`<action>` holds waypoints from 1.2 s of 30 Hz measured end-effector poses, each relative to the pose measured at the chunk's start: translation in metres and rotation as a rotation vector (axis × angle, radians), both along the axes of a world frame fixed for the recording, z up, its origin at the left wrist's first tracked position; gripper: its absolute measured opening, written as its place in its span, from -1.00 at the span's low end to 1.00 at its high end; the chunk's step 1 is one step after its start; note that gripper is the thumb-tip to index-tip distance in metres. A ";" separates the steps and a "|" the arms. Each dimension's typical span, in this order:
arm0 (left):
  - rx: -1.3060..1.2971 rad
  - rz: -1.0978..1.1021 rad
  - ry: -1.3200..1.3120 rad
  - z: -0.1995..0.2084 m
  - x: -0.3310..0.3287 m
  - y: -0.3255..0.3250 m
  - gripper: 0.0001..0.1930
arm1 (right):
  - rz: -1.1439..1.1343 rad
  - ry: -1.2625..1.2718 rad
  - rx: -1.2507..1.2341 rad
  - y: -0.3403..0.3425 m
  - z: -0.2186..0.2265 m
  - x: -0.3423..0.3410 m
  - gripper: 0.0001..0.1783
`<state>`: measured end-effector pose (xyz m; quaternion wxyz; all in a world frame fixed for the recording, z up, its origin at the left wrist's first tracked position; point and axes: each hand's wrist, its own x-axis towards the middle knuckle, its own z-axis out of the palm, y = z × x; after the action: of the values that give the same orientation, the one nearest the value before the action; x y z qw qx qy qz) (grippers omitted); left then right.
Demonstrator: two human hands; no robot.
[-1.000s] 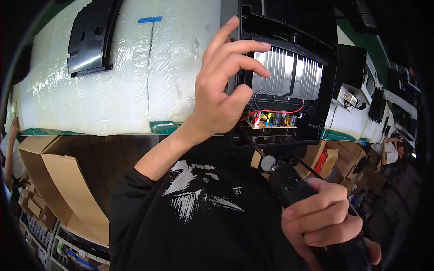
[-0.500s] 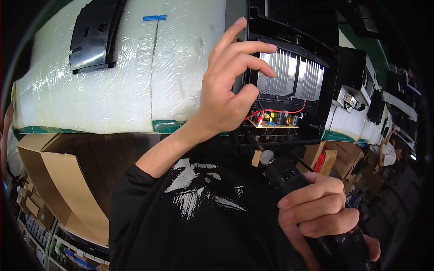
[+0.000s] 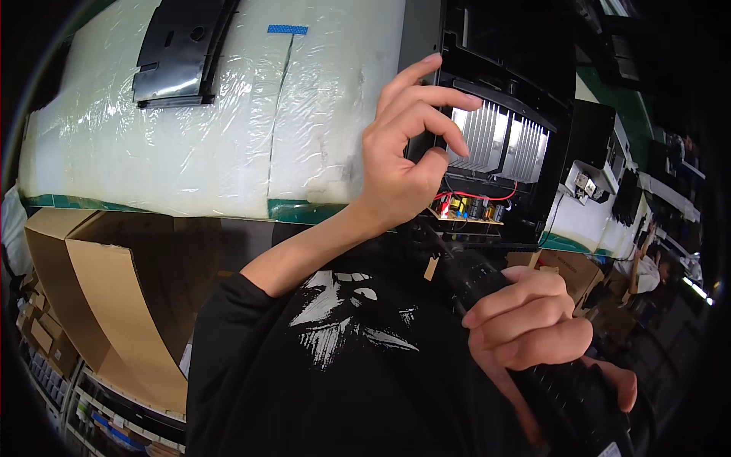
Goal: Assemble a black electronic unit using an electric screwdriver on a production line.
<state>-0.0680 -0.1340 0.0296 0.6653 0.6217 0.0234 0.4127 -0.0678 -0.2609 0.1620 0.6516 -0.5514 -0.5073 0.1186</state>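
My right hand (image 3: 533,316) is wrapped round a black power drill (image 3: 480,274), its nose pointing up and left at the near edge of a black appliance housing (image 3: 556,164). Whether the bit touches the housing I cannot tell. Beside the housing's left wall, my left hand (image 3: 411,145) has its fingers spread and bent, with thumb and index finger close together. Nothing shows between them. Past its fingertips stand silver finned heat sinks (image 3: 487,137). Nearer to me in the housing lies a small circuit board (image 3: 472,209) with a red wire (image 3: 495,198) above it.
The bench is padded with plastic-wrapped white foam (image 3: 205,156) with a green edge. A black plastic panel (image 3: 179,53) lies on it at the far left. Below the bench stands an open cardboard box (image 3: 114,305). A metal bracket (image 3: 582,183) sits right of the housing.
The drill has moved up and left toward the housing's near edge. My left thumb and index finger have drawn closer together. The whole view has shifted slightly.
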 end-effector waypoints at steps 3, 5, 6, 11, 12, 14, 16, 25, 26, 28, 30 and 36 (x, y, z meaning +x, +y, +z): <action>0.007 0.018 -0.009 -0.001 -0.001 0.000 -0.76 | 0.034 0.036 0.015 0.002 0.000 0.000 -0.75; -0.026 0.023 -0.010 -0.001 0.000 -0.002 -0.76 | 0.047 0.057 0.022 0.004 0.001 0.000 -0.69; -0.027 0.022 -0.010 -0.001 -0.001 -0.001 -0.76 | 0.052 0.067 0.026 0.004 0.001 0.000 -0.66; -0.051 0.014 -0.020 -0.003 0.000 -0.001 -0.73 | 0.065 0.101 0.049 0.009 0.003 0.002 -0.48; -0.051 0.009 -0.025 -0.001 -0.001 -0.001 -0.73 | 0.066 0.106 0.055 0.010 0.004 0.002 -0.45; -0.045 0.096 0.048 0.004 -0.003 0.001 -0.73 | 0.078 0.119 0.077 0.012 0.003 0.004 -0.37; -0.077 0.109 0.069 0.010 -0.002 -0.003 -0.71 | 0.087 0.120 0.104 0.012 0.004 0.006 -0.30; -0.090 -0.216 0.324 0.032 -0.005 0.013 -0.72 | -0.157 0.016 0.544 -0.025 0.035 0.035 -0.22; -0.092 -0.227 0.322 0.034 -0.008 0.016 -0.72 | -0.205 -0.017 0.609 -0.043 0.048 0.040 -0.27; -0.039 -0.205 0.317 0.030 -0.014 0.027 -0.73 | -0.341 -0.168 0.660 -0.091 0.069 0.057 -0.34; -0.077 -0.178 0.370 0.036 -0.023 0.034 -0.73 | -0.677 -0.421 0.662 -0.136 0.084 0.079 -0.36; -0.089 -0.101 0.428 0.037 -0.046 0.040 -0.69 | -1.245 -0.400 0.473 -0.250 0.057 0.142 -0.10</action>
<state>-0.1144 -0.0939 0.0669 0.6917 0.6657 0.1509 0.2360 0.0739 -0.5108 0.2186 0.5951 -0.5943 -0.2192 -0.4946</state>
